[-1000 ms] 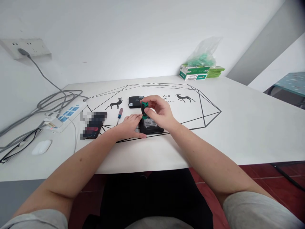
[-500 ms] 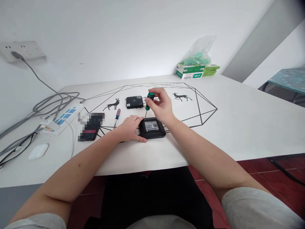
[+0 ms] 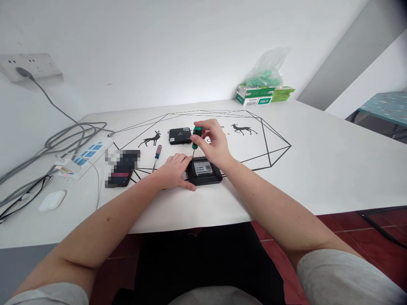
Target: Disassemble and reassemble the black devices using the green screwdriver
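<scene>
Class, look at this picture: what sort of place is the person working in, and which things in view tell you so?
Probably a home or small office desk used for electronics repair: a white table, a power strip, a mouse, and a green screwdriver over a small black device.

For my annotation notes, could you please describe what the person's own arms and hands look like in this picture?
Both arms are bare from the hands up past the elbows. The left hand and right hand wear no gloves, and no rings, watch or bracelets are visible. Short, light grey sleeves cover the upper arms at the bottom corners of the view. No markings show.
</scene>
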Available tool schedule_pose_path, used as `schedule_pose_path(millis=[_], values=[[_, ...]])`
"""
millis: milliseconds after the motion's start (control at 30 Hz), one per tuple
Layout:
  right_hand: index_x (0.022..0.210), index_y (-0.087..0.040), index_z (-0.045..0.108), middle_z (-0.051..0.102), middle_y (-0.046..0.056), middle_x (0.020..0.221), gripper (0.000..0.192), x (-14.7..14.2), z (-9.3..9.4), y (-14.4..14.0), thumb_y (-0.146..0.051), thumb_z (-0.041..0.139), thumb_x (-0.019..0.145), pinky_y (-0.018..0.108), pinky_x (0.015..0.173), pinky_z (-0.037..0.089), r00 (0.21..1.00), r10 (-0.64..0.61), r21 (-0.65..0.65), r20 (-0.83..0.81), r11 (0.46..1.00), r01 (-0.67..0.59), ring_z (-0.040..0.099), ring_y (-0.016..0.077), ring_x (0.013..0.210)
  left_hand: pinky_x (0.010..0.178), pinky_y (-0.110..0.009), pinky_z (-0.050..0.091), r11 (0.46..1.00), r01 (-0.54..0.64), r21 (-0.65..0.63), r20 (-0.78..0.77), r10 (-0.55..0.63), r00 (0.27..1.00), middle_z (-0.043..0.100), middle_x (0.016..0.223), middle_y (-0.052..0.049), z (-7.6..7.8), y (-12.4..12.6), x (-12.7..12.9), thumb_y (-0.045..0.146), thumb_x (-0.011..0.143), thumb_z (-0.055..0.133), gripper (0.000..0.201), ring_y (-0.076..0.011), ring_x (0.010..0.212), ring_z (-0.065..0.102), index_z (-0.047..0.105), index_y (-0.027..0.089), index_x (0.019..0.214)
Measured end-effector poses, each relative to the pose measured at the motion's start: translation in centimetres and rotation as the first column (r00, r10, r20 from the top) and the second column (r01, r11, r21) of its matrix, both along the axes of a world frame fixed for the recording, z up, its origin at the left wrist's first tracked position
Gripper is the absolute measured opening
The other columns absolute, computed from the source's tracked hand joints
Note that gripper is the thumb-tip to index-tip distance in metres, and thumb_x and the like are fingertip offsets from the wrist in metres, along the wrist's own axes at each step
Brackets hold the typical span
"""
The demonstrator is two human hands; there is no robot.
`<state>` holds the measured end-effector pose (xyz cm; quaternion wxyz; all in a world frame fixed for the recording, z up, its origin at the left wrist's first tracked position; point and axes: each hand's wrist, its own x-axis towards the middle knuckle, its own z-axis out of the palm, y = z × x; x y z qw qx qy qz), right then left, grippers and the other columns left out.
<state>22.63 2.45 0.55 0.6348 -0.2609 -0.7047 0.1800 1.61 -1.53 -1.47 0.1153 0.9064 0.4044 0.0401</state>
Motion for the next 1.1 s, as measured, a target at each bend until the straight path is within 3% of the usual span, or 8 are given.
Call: schedule_pose_path(millis=[133,267,367,467,567,667,900,1100], values=[[0.126,-0.034,0.077,0.065,0.004,0.104,0.033,0.2,0.0,0.2,-0.057,0.063,0.107,0.040,0.083,0.060,0.996,0.078,-0.039,-0.043,0.996,-0.080,0.064,0.0204,0.095,0.126,-0.058,0.033,0.999,0.032,-0.025,-0.009,-0.033,0.999,0.051,0.161,-0.023,0.1,0.1,-0.4,0.100,0.083,0.060,0.123,-0.0469,0.147,0.045,0.036,0.017,0.171],[0.122,-0.033,0.076,0.065,0.003,0.108,0.034,0.3,-0.1,0.7,-0.060,0.068,0.103,0.038,0.082,0.061,0.993,0.087,-0.103,-0.073,0.990,-0.095,0.065,0.0195,0.097,0.127,-0.057,0.032,0.998,0.043,-0.035,-0.006,-0.043,0.999,0.051,0.162,-0.022,0.2,0.2,-0.6,0.098,0.086,0.058,0.120,-0.0464,0.148,0.044,0.033,0.020,0.174],[0.116,-0.031,0.069,0.064,0.006,0.132,0.042,0.0,-0.1,0.7,-0.066,0.078,0.094,0.038,0.086,0.064,0.989,0.111,-0.134,-0.102,0.983,-0.124,0.068,0.0209,0.110,0.126,-0.058,0.032,0.998,0.044,-0.036,-0.011,-0.045,0.999,0.050,0.162,-0.023,0.2,0.3,-0.6,0.097,0.087,0.058,0.119,-0.0467,0.148,0.044,0.033,0.020,0.174],[0.113,-0.032,0.059,0.062,0.007,0.151,0.049,-0.4,-0.1,0.3,-0.067,0.083,0.089,0.041,0.085,0.068,0.966,0.207,-0.214,-0.154,0.948,-0.237,0.073,0.0196,0.104,0.127,-0.059,0.032,0.998,0.044,-0.038,-0.012,-0.044,0.999,0.050,0.162,-0.022,0.3,0.3,-0.5,0.097,0.086,0.059,0.119,-0.0466,0.147,0.044,0.033,0.019,0.173],[0.113,-0.032,0.059,0.072,0.006,0.141,0.050,-0.5,0.0,-0.1,-0.065,0.086,0.087,0.043,0.090,0.067,0.961,0.227,-0.222,-0.158,0.940,-0.259,0.074,0.0179,0.095,0.128,-0.058,0.032,0.998,0.033,-0.048,-0.015,-0.034,0.999,0.049,0.162,-0.023,0.4,0.2,-0.5,0.095,0.086,0.062,0.120,-0.0464,0.149,0.043,0.035,0.016,0.172],[0.121,-0.032,0.066,0.076,0.006,0.134,0.046,-0.4,0.1,-0.2,-0.065,0.080,0.093,0.043,0.092,0.065,0.970,0.221,-0.183,-0.105,0.954,-0.237,0.074,0.0193,0.100,0.129,-0.059,0.031,0.998,0.025,-0.054,-0.020,-0.026,0.999,0.047,0.164,-0.025,0.4,0.2,-0.4,0.096,0.086,0.062,0.121,-0.0467,0.153,0.040,0.036,0.015,0.171],[0.130,-0.033,0.076,0.077,0.006,0.128,0.046,0.3,0.2,0.1,-0.068,0.067,0.102,0.044,0.093,0.060,0.993,0.116,-0.095,0.040,0.989,-0.111,0.070,0.0215,0.104,0.132,-0.062,0.026,0.998,0.011,-0.067,-0.029,-0.013,1.000,0.038,0.175,-0.025,0.3,0.2,-0.4,0.099,0.085,0.059,0.123,-0.0485,0.163,0.027,0.031,0.017,0.173],[0.130,-0.034,0.078,0.071,0.004,0.108,0.039,0.7,0.4,0.2,-0.061,0.063,0.105,0.044,0.093,0.059,0.994,0.107,-0.082,0.037,0.991,-0.104,0.065,0.0211,0.098,0.134,-0.061,0.021,0.996,-0.008,-0.088,-0.061,0.003,0.998,0.032,0.179,-0.026,0.5,0.0,-0.2,0.098,0.086,0.058,0.126,-0.0484,0.166,0.025,0.025,0.016,0.176]])
